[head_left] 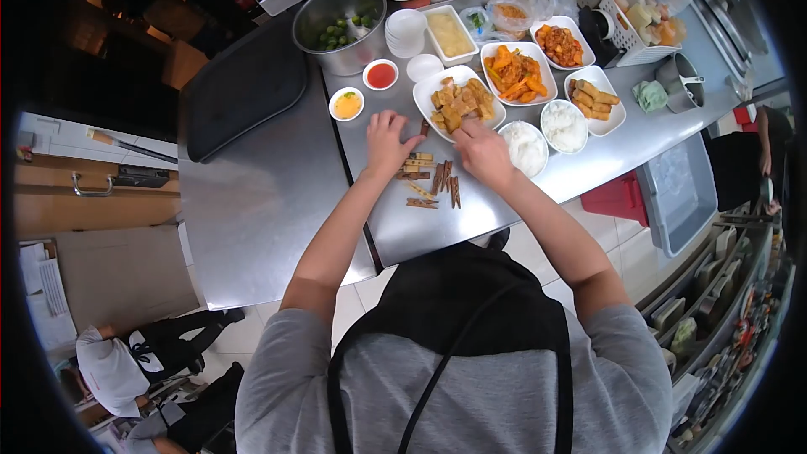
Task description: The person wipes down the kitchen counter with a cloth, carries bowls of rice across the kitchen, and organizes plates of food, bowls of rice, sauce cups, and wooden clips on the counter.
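My left hand (387, 146) rests on the steel counter with fingers apart, its thumb pointing toward a brown wooden clothespin (424, 128). My right hand (485, 153) is closed at the near edge of a white plate (426, 108) of fried pieces (461, 102). Whatever its fingers hold is hidden under them. Between and below both hands lie several wooden clothespins (437, 178), some dark and some pale. Two bowls of white rice (525, 150) stand just right of my right hand. Small cups of red sauce (381, 76) and yellow sauce (346, 104) sit beyond my left hand.
A steel pot (340, 29) with green fruit stands at the back. Dishes of orange food (519, 73), red-sauced food (561, 45) and fried rolls (594, 101) line the right. A black tray (248, 97) lies left. A grey bin (679, 193) and other people are nearby.
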The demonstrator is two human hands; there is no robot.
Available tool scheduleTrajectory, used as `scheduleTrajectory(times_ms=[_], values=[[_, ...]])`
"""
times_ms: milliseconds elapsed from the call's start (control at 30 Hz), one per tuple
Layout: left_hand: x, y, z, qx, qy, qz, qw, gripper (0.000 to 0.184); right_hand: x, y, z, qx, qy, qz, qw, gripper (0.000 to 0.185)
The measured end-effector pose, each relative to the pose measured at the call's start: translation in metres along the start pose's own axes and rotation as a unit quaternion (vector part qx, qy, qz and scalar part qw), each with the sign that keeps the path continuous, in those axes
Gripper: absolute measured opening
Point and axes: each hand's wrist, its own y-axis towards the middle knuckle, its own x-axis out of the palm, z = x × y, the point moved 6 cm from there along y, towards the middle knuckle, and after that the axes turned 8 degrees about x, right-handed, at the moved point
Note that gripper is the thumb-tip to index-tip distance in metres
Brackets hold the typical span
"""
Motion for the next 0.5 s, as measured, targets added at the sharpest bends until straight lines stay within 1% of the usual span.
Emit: scheduleTrajectory(times_ms=[67,100,167,200,267,300,367,400,433,467,500], values=[[0.007,-0.008,-0.012,-0.085,-0.029,-0.011,0.996,0.022,0.007,-0.001,-0.002,-0.01,-0.01,-0.005,1.0,0.012],[0.01,-0.009,-0.012,-0.084,-0.028,-0.012,0.996,0.022,0.01,-0.002,-0.004,-0.023,-0.019,-0.005,1.0,0.012],[0.016,-0.01,-0.017,-0.125,-0.027,-0.026,0.991,0.02,0.015,-0.003,-0.009,-0.034,-0.029,-0.004,0.999,0.013],[0.017,-0.011,-0.019,-0.124,-0.027,-0.027,0.992,0.02,0.016,-0.004,-0.008,-0.021,-0.034,0.001,0.999,0.014],[0.016,-0.016,-0.033,-0.175,-0.006,-0.049,0.983,0.018,0.019,-0.004,-0.008,-0.009,-0.038,0.006,0.999,0.015],[0.013,-0.019,-0.037,-0.174,-0.005,-0.05,0.983,0.018,0.021,-0.005,-0.007,0.002,-0.047,-0.003,0.999,0.015],[0.006,-0.024,-0.044,-0.227,-0.034,-0.045,0.972,0.02,0.021,-0.003,-0.007,0.013,-0.055,-0.01,0.998,0.015],[0.006,-0.024,-0.041,-0.227,-0.032,-0.046,0.972,0.02,0.026,-0.002,-0.003,0.051,-0.069,-0.057,0.995,0.016],[0.003,-0.021,-0.033,-0.2,-0.012,-0.02,0.979,0.018,0.028,-0.002,-0.002,0.088,-0.082,-0.104,0.987,0.017],[-0.001,-0.019,-0.026,-0.172,0.007,0.006,0.985,0.017,0.025,0.0,-0.005,0.086,-0.079,-0.103,0.988,0.017],[-0.001,-0.02,-0.028,-0.171,0.01,0.007,0.985,0.017,0.018,0.001,-0.008,0.088,-0.052,-0.091,0.991,0.019]])
